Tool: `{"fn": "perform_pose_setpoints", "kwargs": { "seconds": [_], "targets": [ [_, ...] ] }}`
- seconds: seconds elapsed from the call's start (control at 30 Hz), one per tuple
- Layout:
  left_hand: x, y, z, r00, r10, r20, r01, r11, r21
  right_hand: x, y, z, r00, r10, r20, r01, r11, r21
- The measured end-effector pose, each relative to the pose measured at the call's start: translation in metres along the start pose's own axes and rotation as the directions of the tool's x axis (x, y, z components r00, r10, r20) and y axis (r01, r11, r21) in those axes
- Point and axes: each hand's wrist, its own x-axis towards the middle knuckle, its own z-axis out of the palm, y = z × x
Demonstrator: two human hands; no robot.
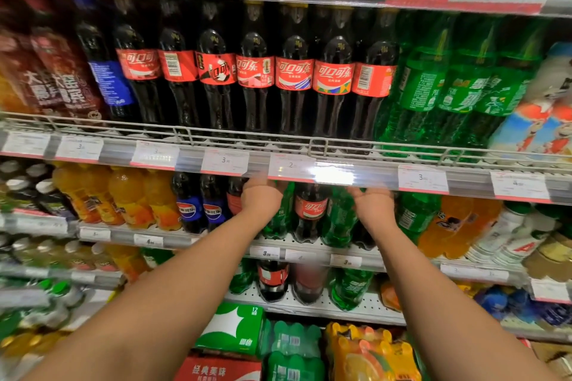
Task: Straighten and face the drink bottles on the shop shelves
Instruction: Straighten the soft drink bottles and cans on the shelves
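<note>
Both my hands reach into the lower drink shelf, just under the price strip (309,174) of the shelf above. My left hand (261,199) shows its back and sits at the top of a green soda bottle (280,219), beside a red-label cola bottle (310,213). Its fingers are hidden behind the strip. My right hand (374,205) is right of another green bottle (339,219), palm bare and thumb spread, with its fingertips behind the strip too. Above, a row of tall cola bottles (294,77) stands upright, two with barcodes facing out (173,66).
Pepsi bottles (201,210) and orange drinks (136,198) stand left of my hands, more orange bottles (458,226) to the right. Tall green bottles (458,89) fill the upper shelf's right. A wire rail (318,142) fronts that shelf. Multipacks (235,328) sit at the bottom.
</note>
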Motion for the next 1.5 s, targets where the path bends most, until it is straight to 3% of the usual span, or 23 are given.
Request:
{"fn": "perform_pose_setpoints", "kwargs": {
  "seconds": [0.13, 0.3, 0.47, 0.6, 0.83, 1.03, 1.37, 1.5],
  "targets": [
    [-0.002, 0.004, 0.001, 1.0, 0.016, -0.002, -0.015, 0.996, 0.086, 0.005, -0.004, 0.003, 0.999, 0.05, 0.002, -0.05, 0.992, 0.118],
    [0.008, 0.002, 0.011, 0.999, -0.035, 0.032, 0.032, 0.997, 0.072, -0.002, -0.014, -0.004, 0.993, 0.104, -0.049, -0.098, 0.989, 0.112],
    [0.018, 0.002, 0.011, 0.996, -0.044, 0.073, 0.029, 0.979, 0.202, -0.017, -0.017, -0.01, 0.999, 0.033, 0.004, -0.033, 0.999, 0.031],
    [0.01, 0.002, 0.006, 0.995, -0.013, 0.101, -0.002, 0.99, 0.143, -0.019, -0.015, -0.011, 0.999, -0.029, 0.019, 0.028, 1.0, 0.007],
    [-0.024, -0.021, 0.006, 0.968, 0.244, 0.059, -0.239, 0.968, -0.071, -0.02, 0.001, 0.005, 0.988, -0.14, -0.058, 0.137, 0.989, -0.052],
    [-0.061, -0.046, 0.003, 0.929, 0.355, 0.105, -0.351, 0.935, -0.057, -0.046, 0.02, 0.021, 0.95, -0.282, -0.133, 0.284, 0.959, -0.003],
    [-0.092, -0.084, -0.008, 0.903, 0.277, 0.328, -0.319, 0.944, 0.081, -0.076, 0.044, 0.024, 0.935, -0.353, -0.031, 0.352, 0.935, -0.037],
    [-0.096, -0.096, -0.015, 0.908, 0.25, 0.337, -0.313, 0.938, 0.15, -0.086, 0.049, 0.023, 0.916, -0.384, 0.115, 0.391, 0.919, -0.045]
  ]
}}
